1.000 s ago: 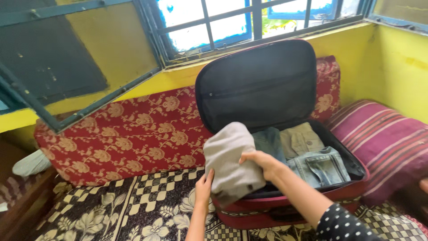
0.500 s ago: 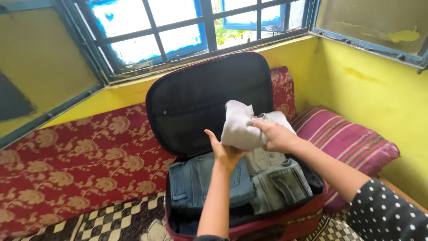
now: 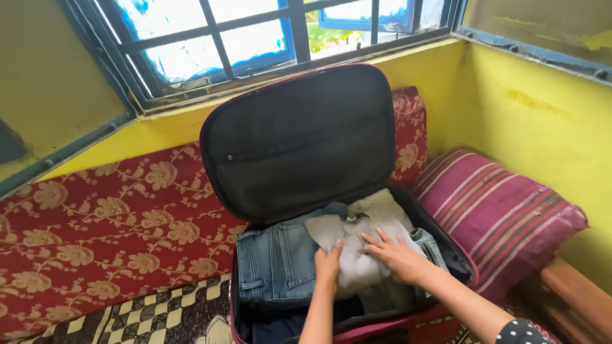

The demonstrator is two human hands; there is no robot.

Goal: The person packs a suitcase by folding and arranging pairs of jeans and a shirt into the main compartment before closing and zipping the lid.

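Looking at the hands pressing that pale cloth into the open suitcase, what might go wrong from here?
The raised suitcase lid only leans back against the red cushion; it might tip forward onto the left hand and right hand. The grey folded garment lies across the jeans and other clothes, so pressing may rumple it or shift the stack. The pile looks high; closing could be tight.

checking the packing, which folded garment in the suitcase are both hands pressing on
The light grey folded garment on top, under both the left hand and right hand; the blue jeans lie untouched beside it.
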